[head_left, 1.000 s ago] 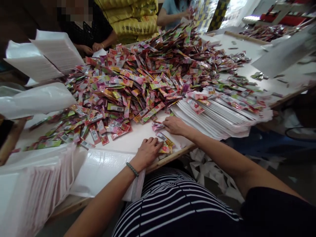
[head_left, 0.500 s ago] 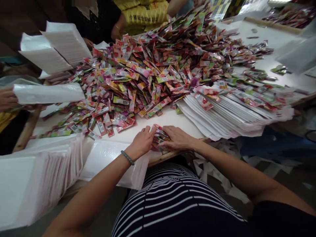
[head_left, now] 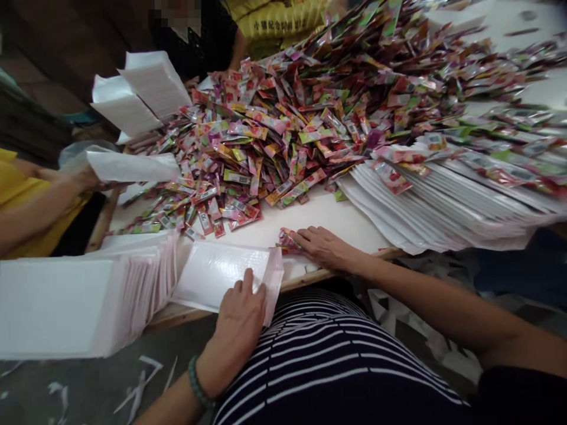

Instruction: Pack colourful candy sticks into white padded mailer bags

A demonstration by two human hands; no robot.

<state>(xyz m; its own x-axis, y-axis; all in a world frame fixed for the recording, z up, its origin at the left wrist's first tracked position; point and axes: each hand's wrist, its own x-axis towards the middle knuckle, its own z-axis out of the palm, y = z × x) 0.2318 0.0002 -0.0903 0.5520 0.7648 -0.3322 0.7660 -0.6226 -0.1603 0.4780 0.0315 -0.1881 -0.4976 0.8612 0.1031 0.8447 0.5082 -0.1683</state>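
Small red and pink packaged sachets [head_left: 290, 239] lie bunched at the table's front edge. My right hand [head_left: 328, 249] is closed over the right end of this bunch, its fingertips curled onto the wrappers. My left hand [head_left: 243, 304], with a beaded bracelet at the wrist, rests on top of a white padded envelope [head_left: 217, 268]. Its fingers are stretched and a little apart, close to the envelope's pinkish flap end. That envelope lies flat and sticks out over the table edge.
A stack of white envelopes [head_left: 57, 301] stands at left, another [head_left: 425, 200] at right with loose sachets on it. A large heap of sachets [head_left: 283, 130] covers the table [head_left: 354, 221]. Across from me, a person's hand [head_left: 86, 177] holds a white envelope [head_left: 133, 167].
My left hand has left the sachet bunch and moved down-left onto the padded envelope. My right hand stays on the bunch. The whole view has shifted left.
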